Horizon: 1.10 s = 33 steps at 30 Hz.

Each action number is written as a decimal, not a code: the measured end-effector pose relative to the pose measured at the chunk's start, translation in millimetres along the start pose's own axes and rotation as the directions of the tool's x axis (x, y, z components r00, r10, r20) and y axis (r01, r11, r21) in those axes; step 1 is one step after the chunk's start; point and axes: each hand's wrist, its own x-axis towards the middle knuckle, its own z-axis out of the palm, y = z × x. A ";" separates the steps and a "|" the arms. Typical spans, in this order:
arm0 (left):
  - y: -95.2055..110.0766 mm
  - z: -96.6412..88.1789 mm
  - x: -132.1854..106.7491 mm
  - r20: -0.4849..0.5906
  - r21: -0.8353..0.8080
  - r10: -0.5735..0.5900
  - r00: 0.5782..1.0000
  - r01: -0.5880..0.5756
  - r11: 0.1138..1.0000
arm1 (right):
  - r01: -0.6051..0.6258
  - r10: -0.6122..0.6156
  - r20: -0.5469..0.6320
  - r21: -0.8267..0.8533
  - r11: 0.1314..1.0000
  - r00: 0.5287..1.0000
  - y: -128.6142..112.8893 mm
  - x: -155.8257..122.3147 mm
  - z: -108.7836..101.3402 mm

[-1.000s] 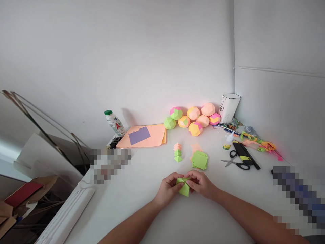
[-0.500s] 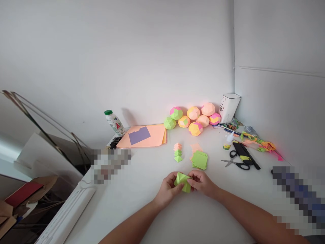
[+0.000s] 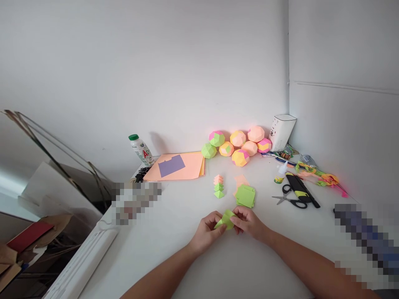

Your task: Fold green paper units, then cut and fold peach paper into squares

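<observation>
Between my hands, just above the white table (image 3: pixel 149 249), is a small piece of green paper (image 3: pixel 227 221) with folds in it. My left hand (image 3: pixel 207 231) pinches its left side. On the opposite side, my right hand (image 3: pixel 248 222) grips the edge between thumb and fingers. Beyond my hands lies a stack of green paper squares (image 3: pixel 245 196), partly over peach paper pieces (image 3: pixel 240 180). To the left of that stack stands a short row of folded green units (image 3: pixel 219 194) and folded peach units (image 3: pixel 218 179).
Several paper balls (image 3: pixel 240 158) sit by the wall. Peach sheets (image 3: pixel 193 166) and a bottle (image 3: pixel 141 150) are at back left. Scissors (image 3: pixel 286 195), a glue bottle (image 3: pixel 281 173) and a black-and-yellow cutter (image 3: pixel 297 187) lie right. A white box (image 3: pixel 281 133) stands in the corner.
The green paper has turned and folded over in my fingers, so less of its face shows. Both hands stay in nearly the same place, still gripping it.
</observation>
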 end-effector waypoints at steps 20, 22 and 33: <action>-18.6 -1.0 -4.1 0.057 0.405 0.319 0.946 -0.314 0.859 | 0.009 -0.002 0.049 -0.137 0.990 0.999 2.0 -3.1 0.3; -21.1 -1.8 -4.2 0.050 0.403 0.313 0.948 -0.306 0.862 | 0.016 -0.009 0.054 -0.112 0.994 0.998 1.5 -3.3 0.3; -23.4 -1.3 -6.2 0.073 0.451 0.356 0.932 -0.349 0.822 | 0.017 -0.017 0.038 0.006 1.000 0.999 8.1 0.5 -4.9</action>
